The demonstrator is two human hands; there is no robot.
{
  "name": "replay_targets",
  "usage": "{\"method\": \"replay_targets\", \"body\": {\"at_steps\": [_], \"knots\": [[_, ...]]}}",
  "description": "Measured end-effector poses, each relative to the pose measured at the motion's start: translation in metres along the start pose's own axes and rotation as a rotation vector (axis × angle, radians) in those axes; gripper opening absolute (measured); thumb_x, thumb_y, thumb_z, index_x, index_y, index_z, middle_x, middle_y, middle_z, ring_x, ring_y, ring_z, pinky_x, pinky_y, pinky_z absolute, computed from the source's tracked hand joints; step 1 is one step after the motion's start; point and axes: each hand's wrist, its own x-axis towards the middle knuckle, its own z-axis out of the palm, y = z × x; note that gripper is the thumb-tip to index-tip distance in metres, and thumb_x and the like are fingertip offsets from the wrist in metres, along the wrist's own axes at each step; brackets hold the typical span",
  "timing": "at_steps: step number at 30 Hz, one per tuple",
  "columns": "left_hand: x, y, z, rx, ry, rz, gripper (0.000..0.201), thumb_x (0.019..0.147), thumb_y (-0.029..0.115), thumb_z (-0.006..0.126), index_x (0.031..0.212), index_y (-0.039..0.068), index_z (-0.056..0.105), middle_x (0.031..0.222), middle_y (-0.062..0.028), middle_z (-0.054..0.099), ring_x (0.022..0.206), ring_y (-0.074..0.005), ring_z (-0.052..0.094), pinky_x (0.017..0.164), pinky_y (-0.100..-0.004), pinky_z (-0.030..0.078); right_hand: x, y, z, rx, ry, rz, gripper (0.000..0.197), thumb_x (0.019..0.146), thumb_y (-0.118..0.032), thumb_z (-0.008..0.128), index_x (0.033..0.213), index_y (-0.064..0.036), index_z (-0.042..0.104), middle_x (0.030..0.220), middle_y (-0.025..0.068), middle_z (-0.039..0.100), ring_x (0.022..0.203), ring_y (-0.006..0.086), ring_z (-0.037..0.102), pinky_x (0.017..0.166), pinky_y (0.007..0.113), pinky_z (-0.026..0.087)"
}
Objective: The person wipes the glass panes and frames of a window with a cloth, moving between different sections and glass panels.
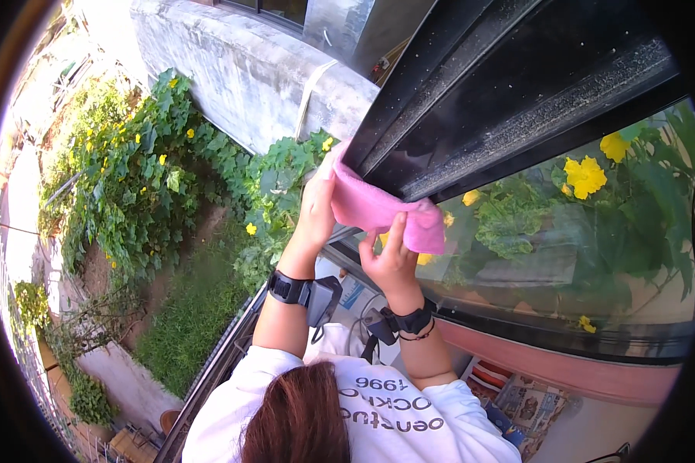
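Note:
A pink cloth (378, 207) is folded over the lower end of a dusty black window frame (471, 100). My left hand (317, 202) grips the cloth's left end, its fingers partly hidden behind the cloth and frame. Below the cloth's right part, my right hand (392, 258) is raised, with fingertips pressed to the fabric and some fingers curled. Pale dust and specks lie along the frame's grooves. Each wrist wears a black strap with a small dark device.
A window pane (548, 224) on the right shows yellow flowers and leaves. To the left, beyond a dark rail (208, 378), lie green vines (139, 162) and grass far below. A grey concrete wall (247, 69) runs behind. A pink sill (548, 359) is at lower right.

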Motion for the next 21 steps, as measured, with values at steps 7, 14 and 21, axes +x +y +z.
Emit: {"method": "replay_targets", "body": {"at_steps": [7,14,21], "knots": [[-0.005,0.027,-0.001,-0.143,-0.085,-0.051,0.062,0.083,0.046,0.024,0.122,-0.001,0.035,0.124,-0.0134,0.037,0.114,-0.0220,0.036,0.094,-0.0316,0.025,-0.016,-0.006,0.002,0.099,-0.120,0.106,0.065,0.065,-0.010,0.058,0.118,0.0131,0.028,0.108,0.0288,0.042,0.100,0.0416,0.042,0.086,0.042,0.035],[0.010,0.072,0.013,-0.022,-0.105,0.311,0.063,0.083,0.044,0.026,0.122,-0.005,0.033,0.125,-0.0184,0.035,0.117,-0.0274,0.033,0.096,-0.0332,0.023,0.057,-0.002,-0.036,0.178,0.132,0.089,0.066,0.064,-0.007,0.059,0.119,0.0126,0.026,0.105,0.0274,0.043,0.094,0.0386,0.047,0.082,0.041,0.038],[0.001,-0.029,-0.005,-0.037,-0.052,-0.017,0.046,0.087,0.028,0.024,0.117,-0.003,0.040,0.106,-0.0111,0.052,0.094,-0.0160,0.048,0.085,-0.0276,0.035,-0.030,0.003,0.012,0.289,-0.134,0.111,0.080,0.068,-0.015,0.059,0.125,0.0118,0.009,0.121,0.0316,0.026,0.111,0.0408,0.030,0.091,0.043,0.026]]}}
